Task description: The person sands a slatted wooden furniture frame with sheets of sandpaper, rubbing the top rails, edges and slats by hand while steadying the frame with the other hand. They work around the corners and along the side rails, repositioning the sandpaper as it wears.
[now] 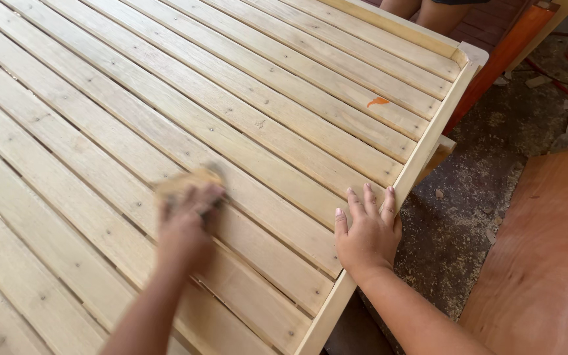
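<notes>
Head view: left hand (189, 220), motion-blurred, fingers curled gripping a small tan sanding pad (185, 181), pressed on the pale slatted wooden frame (264, 112) near its middle. Right hand (366, 230) open, flat, fingers spread, resting on the frame's side rail (428, 141). Small orange mark (377, 101) on a far slat. Sawdust-covered floor (468, 197) at right, reddish plywood sheet (547, 263) beside it.

A small tan sanding block (189, 182), blurred, is gripped by the left hand (185, 227) and pressed onto the pale slatted wooden frame (284, 98) at lower centre. The right hand (367, 231) is laid flat, fingers spread, on the frame's right edge rail. A sawdust-strewn floor (474, 184) is seen at right.
</notes>
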Demonstrator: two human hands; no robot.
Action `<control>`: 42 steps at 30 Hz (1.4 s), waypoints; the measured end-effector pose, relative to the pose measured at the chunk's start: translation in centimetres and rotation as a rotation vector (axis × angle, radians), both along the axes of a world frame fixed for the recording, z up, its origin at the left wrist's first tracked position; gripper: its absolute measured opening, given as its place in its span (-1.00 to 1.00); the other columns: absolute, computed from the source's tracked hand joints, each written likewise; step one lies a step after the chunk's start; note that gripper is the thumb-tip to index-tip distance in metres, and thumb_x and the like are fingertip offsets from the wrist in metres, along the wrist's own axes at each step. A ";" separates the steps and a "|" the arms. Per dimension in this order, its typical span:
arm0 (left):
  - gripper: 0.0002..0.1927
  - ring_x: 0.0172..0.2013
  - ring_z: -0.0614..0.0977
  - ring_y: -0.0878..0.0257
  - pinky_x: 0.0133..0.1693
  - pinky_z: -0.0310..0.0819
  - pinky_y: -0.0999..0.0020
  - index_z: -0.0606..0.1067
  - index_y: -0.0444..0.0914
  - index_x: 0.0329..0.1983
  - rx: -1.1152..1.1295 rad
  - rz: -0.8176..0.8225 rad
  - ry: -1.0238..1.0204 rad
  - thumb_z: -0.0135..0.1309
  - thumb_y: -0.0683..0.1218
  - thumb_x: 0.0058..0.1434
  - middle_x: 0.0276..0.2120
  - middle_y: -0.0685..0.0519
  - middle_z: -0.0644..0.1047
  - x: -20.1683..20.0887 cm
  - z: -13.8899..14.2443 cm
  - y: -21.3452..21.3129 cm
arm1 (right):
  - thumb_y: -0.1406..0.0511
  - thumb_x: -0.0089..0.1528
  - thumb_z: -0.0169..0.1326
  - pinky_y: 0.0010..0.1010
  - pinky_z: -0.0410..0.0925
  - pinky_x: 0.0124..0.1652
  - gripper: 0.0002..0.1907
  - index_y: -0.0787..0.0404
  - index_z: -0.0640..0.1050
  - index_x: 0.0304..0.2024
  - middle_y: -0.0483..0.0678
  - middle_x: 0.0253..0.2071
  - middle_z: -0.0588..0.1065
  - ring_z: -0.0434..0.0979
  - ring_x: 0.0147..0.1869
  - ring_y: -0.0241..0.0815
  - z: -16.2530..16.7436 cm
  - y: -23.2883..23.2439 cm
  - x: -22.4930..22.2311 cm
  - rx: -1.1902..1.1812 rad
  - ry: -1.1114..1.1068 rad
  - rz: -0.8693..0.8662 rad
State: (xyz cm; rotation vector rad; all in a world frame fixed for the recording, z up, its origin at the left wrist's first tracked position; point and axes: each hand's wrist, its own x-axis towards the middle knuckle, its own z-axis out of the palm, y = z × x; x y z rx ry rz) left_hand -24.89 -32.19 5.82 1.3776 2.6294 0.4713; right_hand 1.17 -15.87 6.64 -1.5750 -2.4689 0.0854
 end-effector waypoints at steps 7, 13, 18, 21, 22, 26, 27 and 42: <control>-0.15 0.49 0.14 0.25 0.47 -0.45 0.01 0.30 0.09 0.44 0.060 -0.049 0.079 -0.12 -0.34 0.05 0.44 0.30 0.28 2.7 0.8 2.0 | -0.01 0.38 -0.20 0.06 -0.07 0.39 -0.43 0.08 0.46 0.31 0.03 0.43 0.29 -0.11 0.61 0.16 -0.8 0.1 0.4 0.054 0.110 0.017; -0.27 0.46 0.12 0.21 0.37 -0.39 -0.06 0.32 0.15 0.38 -0.022 -0.566 -0.242 0.01 -0.23 0.13 0.42 0.28 0.28 15.4 0.6 0.1 | -0.03 0.38 -0.24 0.06 -0.07 0.40 -0.40 0.16 0.50 0.25 0.07 0.41 0.31 -0.09 0.60 0.19 -0.4 -0.1 0.2 0.049 0.095 0.025; -0.18 0.46 0.17 0.24 0.44 -0.30 0.07 0.34 0.20 0.40 0.040 -0.163 0.096 -0.04 -0.31 0.07 0.43 0.22 0.29 -0.8 -1.1 3.7 | -0.04 0.38 -0.24 0.06 -0.07 0.39 -0.39 0.19 0.50 0.25 0.11 0.39 0.32 -0.09 0.59 0.22 -0.2 -0.3 0.3 0.054 0.125 0.039; -0.59 0.46 0.12 0.20 0.42 -0.33 0.01 0.31 0.20 0.39 0.001 0.153 -0.036 -0.17 0.00 0.51 0.44 0.26 0.22 -8.1 -1.4 6.2 | -0.03 0.39 -0.24 0.05 -0.07 0.41 -0.40 0.18 0.51 0.24 0.09 0.39 0.33 -0.08 0.60 0.20 -0.2 -0.3 0.3 0.049 0.111 0.039; -0.48 0.45 0.13 0.17 0.41 -0.35 -0.01 0.31 0.16 0.41 -0.007 0.111 0.062 -0.12 -0.08 0.40 0.44 0.24 0.22 -7.8 -1.6 6.8 | -0.03 0.38 -0.24 0.06 -0.07 0.40 -0.40 0.18 0.51 0.24 0.10 0.39 0.33 -0.08 0.60 0.21 -0.2 -0.3 0.3 0.053 0.111 0.033; -0.45 0.48 0.16 0.20 0.47 -0.46 -0.15 0.35 0.05 0.40 0.137 -0.188 0.301 -0.10 -0.20 0.36 0.40 0.29 0.28 4.4 -1.2 7.0 | -0.03 0.38 -0.25 0.05 -0.07 0.39 -0.40 0.18 0.51 0.23 0.10 0.38 0.34 -0.08 0.60 0.21 0.0 -0.3 0.3 0.057 0.108 0.034; -0.35 0.44 0.18 0.22 0.43 -0.39 -0.15 0.37 0.11 0.34 0.239 -0.322 0.208 -0.07 -0.24 0.19 0.38 0.32 0.31 8.4 -1.0 6.4 | -0.02 0.38 -0.25 0.05 -0.06 0.40 -0.41 0.18 0.52 0.23 0.09 0.38 0.35 -0.08 0.60 0.21 0.0 -0.3 0.3 0.060 0.111 0.034; -0.48 0.44 0.20 0.20 0.42 -0.42 -0.11 0.34 0.05 0.39 0.113 -0.047 0.124 -0.11 -0.09 0.35 0.40 0.22 0.31 0.0 0.1 9.8 | -0.02 0.40 -0.26 0.03 -0.06 0.41 -0.41 0.21 0.53 0.22 0.13 0.36 0.36 -0.08 0.60 0.25 -0.4 -0.1 0.5 0.061 0.154 0.056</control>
